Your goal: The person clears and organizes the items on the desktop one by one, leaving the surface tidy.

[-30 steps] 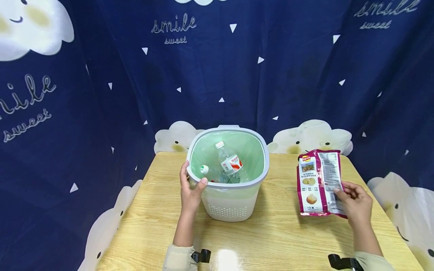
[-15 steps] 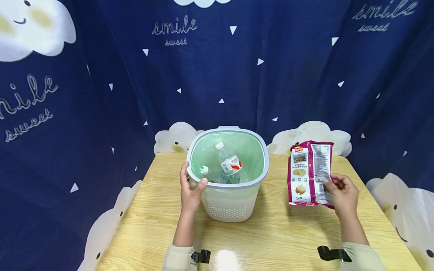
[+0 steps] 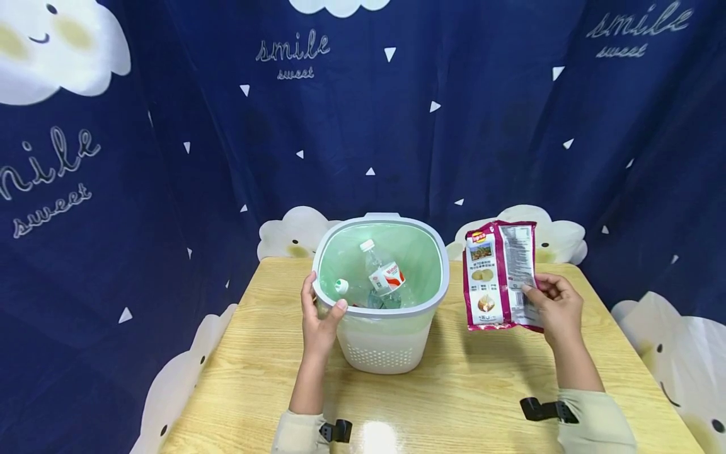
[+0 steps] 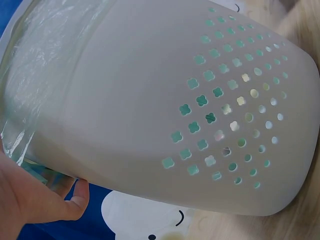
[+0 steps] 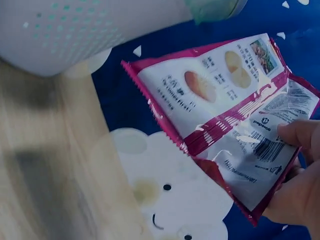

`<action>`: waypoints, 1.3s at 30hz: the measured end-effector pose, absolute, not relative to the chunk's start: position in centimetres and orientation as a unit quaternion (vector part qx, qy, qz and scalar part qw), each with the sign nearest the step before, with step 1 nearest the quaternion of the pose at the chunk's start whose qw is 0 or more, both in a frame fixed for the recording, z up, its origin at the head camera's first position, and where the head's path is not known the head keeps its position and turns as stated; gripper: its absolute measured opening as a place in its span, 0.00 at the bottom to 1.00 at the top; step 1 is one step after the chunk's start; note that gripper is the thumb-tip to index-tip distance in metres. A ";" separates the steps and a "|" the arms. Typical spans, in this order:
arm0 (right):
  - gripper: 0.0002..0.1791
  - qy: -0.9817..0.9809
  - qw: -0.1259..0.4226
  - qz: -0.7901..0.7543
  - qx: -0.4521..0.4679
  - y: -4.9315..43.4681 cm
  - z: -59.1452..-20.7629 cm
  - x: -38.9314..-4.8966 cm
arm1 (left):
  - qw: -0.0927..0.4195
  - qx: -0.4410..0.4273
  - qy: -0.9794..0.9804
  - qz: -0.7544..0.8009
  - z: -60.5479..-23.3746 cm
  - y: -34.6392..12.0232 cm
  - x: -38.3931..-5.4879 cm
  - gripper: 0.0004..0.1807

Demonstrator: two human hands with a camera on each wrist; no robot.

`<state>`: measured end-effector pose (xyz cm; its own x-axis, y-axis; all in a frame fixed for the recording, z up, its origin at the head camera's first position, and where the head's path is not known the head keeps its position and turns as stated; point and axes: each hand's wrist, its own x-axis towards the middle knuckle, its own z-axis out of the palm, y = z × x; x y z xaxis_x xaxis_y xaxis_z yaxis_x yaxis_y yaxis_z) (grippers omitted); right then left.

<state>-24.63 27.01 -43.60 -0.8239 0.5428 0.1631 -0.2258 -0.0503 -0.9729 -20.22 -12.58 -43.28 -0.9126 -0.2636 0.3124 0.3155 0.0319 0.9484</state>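
A white trash bin [image 3: 381,350] with a green plastic liner [image 3: 408,252] stands mid-table. My left hand [image 3: 319,325] grips its rim at the near left, thumb over the edge and fingers down the outside. In the left wrist view that hand [image 4: 40,197] sits at the liner's overhang. Inside lie a clear bottle with a red-and-white label [image 3: 388,276] and another with a green-and-white cap [image 3: 341,285]. My right hand [image 3: 558,309] pinches a magenta chip bag [image 3: 499,277] by its right edge, holding it above the table, right of the bin. The right wrist view shows the bag's printed back [image 5: 225,110].
The wooden table [image 3: 255,378] carries the bin, with its wood surface running to both sides. A dark blue curtain [image 3: 363,113] with cloud and triangle prints hangs behind and beside it. A black wrist strap [image 3: 547,410] is on the right wrist, another on the left.
My right hand has carried the chip bag leftward and somewhat farther from me, closer to the bin. The left hand has kept its place on the rim.
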 end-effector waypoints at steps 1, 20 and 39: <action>0.15 -0.633 0.266 0.716 -0.126 26.8 -43.4 -24.8 | 0.206 -0.020 -0.687 -0.697 -42.8 -12.5 -19.9 0.44; 0.16 -0.584 0.296 0.752 -0.075 24.4 -38.2 -26.1 | 0.195 -0.020 -0.685 -0.701 -41.0 -12.2 -18.9 0.44; 0.17 -0.564 0.296 0.768 -0.070 22.7 -32.8 -27.6 | 0.197 -0.024 -0.686 -0.700 -40.9 -12.3 -18.9 0.45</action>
